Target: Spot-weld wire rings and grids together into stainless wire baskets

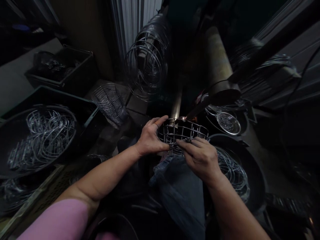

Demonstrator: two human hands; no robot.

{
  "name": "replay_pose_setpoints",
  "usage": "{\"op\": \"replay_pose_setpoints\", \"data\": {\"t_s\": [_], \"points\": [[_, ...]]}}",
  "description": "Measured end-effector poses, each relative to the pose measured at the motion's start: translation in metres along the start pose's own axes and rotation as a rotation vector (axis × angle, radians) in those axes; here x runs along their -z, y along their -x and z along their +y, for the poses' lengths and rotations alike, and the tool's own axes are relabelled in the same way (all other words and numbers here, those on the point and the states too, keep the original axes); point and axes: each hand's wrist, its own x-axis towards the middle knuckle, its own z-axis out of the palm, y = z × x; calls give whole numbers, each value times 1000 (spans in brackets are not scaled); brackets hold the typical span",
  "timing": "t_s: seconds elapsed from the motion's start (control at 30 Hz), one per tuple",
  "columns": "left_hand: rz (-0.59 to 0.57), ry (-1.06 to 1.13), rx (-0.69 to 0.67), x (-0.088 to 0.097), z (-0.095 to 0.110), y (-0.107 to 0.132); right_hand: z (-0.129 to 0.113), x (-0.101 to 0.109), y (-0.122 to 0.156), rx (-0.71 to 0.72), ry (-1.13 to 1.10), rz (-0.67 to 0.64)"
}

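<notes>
I hold a small round wire basket (183,131) in front of me with both hands. My left hand (150,136) grips its left rim, fingers curled round the wire and the index finger stretched along the top. My right hand (198,155) pinches the near rim from the right, fingers pressed together on the wire. A metal electrode arm (207,101) of a machine reaches down to the basket's far rim. My lap in dark jeans (180,190) lies below the basket.
A dark tub of bent wire pieces (37,136) sits at the left. A stack of finished wire baskets (110,101) lies behind it. Coils of wire (147,60) hang at the back. A black basin of wire rings (235,173) stands at the right, a small metal bowl (228,122) beyond it.
</notes>
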Motion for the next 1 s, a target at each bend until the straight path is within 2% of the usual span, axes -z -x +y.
{"op": "replay_pose_setpoints", "data": {"t_s": [0.2, 0.47, 0.6, 0.77, 1.0], "points": [[18, 36, 22, -4, -3, -17, 16, 0, -11, -7, -4, -8], [0, 56, 29, -6, -7, -22, 18, -3, -13, -38, -36, 17], [-55, 45, 80, -2, -4, -28, 17, -2, -17, -50, -33, 13], [-59, 90, 159, 0, -1, -36, 20, 2, -25, -95, 4, -10], [-28, 31, 119, -3, -1, -28, 19, 1, -20, -67, -25, -14]]}}
